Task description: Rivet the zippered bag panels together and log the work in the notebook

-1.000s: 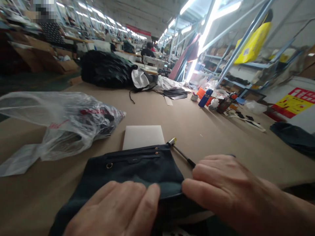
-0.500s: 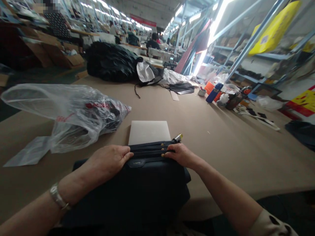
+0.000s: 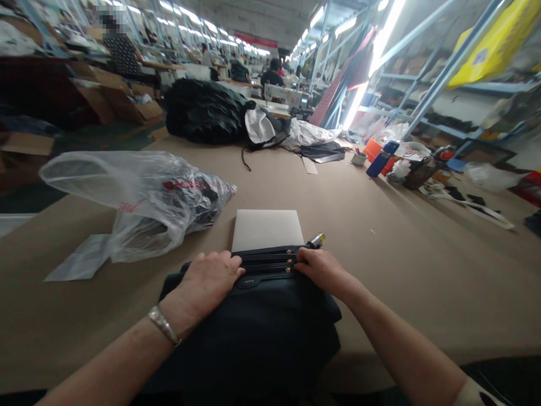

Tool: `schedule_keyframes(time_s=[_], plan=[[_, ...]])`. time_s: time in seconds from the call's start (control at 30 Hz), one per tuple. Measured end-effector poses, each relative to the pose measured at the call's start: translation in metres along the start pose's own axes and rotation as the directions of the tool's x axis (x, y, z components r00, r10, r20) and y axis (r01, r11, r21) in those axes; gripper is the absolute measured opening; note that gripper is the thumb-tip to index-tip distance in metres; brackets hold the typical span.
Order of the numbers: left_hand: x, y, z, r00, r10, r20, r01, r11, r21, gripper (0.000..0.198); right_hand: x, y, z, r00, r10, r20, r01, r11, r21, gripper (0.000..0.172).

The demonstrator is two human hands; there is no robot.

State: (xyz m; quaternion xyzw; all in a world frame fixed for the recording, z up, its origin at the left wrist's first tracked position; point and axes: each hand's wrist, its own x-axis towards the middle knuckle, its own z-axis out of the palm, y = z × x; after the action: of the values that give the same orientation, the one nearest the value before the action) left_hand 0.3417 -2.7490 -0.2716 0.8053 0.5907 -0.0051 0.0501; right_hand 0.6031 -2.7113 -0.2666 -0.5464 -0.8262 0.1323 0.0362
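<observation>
A dark navy fabric bag (image 3: pixel 262 321) with gold studs lies folded on the brown table (image 3: pixel 380 270) just before me. My left hand (image 3: pixel 207 279) rests on its upper left part, fingers curled over the folded top edge. My right hand (image 3: pixel 319 268) presses the upper right corner of the same edge, fingers bent down onto it. A white card (image 3: pixel 267 228) lies flat just beyond the bag. A thin tool with a brass tip (image 3: pixel 316 241) pokes out beside my right hand.
A clear plastic bag (image 3: pixel 143 194) with dark contents lies to the left, and a flat plastic sleeve (image 3: pixel 80 259) near it. A black heap (image 3: pixel 205 110) sits far back. A blue bottle (image 3: pixel 381 158) and clutter stand at right. People work at distant tables.
A second ago my hands were close to the camera at the bag's near edge. They then folded it over to the far edge, where both have stayed pressing since.
</observation>
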Motion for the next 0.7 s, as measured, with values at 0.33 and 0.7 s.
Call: schedule_keyframes(time_s=[0.33,0.7], plan=[[-0.008,0.006,0.004,0.989,-0.098,-0.113,0.096,0.995,-0.026,0.028,-0.011,-0.062,0.047,0.854,-0.499,-0.147,0.481,0.865,-0.142,0.038],[-0.048,-0.098,-0.012,0.786,-0.482,-0.387,0.329,0.856,-0.399,0.032,-0.007,-0.049,0.075,0.870,-0.492,-0.028,0.484,0.863,-0.144,0.056]])
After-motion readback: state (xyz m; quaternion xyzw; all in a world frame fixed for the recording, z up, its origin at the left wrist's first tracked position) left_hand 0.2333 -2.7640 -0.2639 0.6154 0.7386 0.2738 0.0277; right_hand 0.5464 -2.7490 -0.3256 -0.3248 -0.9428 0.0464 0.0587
